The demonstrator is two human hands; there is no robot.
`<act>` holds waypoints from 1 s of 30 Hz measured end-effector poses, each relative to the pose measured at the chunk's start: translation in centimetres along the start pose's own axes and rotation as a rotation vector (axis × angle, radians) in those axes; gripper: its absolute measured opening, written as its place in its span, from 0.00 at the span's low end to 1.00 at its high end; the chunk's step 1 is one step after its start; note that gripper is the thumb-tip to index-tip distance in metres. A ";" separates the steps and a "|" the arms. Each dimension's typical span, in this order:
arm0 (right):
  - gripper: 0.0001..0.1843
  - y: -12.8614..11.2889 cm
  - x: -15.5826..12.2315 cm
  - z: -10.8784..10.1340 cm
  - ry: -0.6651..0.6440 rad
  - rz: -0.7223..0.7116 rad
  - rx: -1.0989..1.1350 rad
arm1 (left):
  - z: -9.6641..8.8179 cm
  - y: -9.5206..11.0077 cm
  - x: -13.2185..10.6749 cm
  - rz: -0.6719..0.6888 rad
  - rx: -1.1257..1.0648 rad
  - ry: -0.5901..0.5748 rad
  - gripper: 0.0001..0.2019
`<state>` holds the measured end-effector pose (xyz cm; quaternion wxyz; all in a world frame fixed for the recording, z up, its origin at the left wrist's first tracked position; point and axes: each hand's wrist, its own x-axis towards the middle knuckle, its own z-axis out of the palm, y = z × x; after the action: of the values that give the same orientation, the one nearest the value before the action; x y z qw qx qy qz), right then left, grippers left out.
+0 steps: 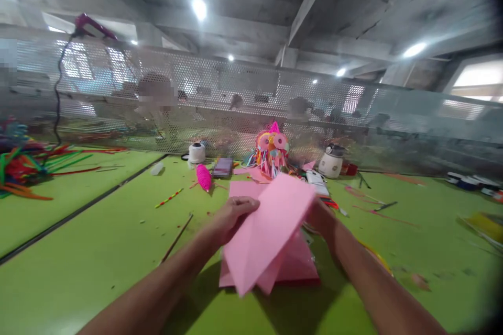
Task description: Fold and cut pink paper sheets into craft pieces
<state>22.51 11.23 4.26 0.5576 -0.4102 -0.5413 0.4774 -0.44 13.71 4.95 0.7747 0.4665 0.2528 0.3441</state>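
Several pink paper sheets (pixel 271 220) are held up at a slant above the table, blurred a little at the right edge. My left hand (pixel 237 213) grips them at their left side, its thumb on top. At the upper right edge, my right hand (pixel 319 214) holds the paper with its fingers mostly hidden behind it. Beneath lies a stack of pink paper (pixel 301 267), with what looks like a clear plastic sleeve around part of it. Just beyond stands a colourful owl craft (pixel 273 149) with big pink eyes and hanging strips.
The green table (pixel 118 251) bears a pink yarn bundle (pixel 204 177), a white thread spool (pixel 197 153), a thin stick (pixel 176 238) and a white jar (pixel 330 162). Pipe cleaners (pixel 23 170) pile up at left. A perforated metal screen (pixel 220 99) crosses behind; a purple glue gun (pixel 92 26) hangs on it.
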 end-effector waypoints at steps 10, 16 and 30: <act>0.17 3.6 -3.0 7.5 -0.136 -0.068 -0.233 | 0.4 -1.4 1.9 0.363 -0.291 0.462 0.10; 0.20 2.5 -4.3 10.1 0.138 -0.055 -0.051 | 2.2 -1.5 1.2 0.420 -0.248 0.535 0.11; 0.18 2.1 -3.0 8.6 0.129 0.018 0.282 | 2.2 -2.1 1.0 0.349 -0.204 0.397 0.12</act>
<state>13.86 8.22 2.22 0.6390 -0.3623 -0.4281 0.5265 2.39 12.53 3.93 0.6820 0.3461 0.2794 0.5805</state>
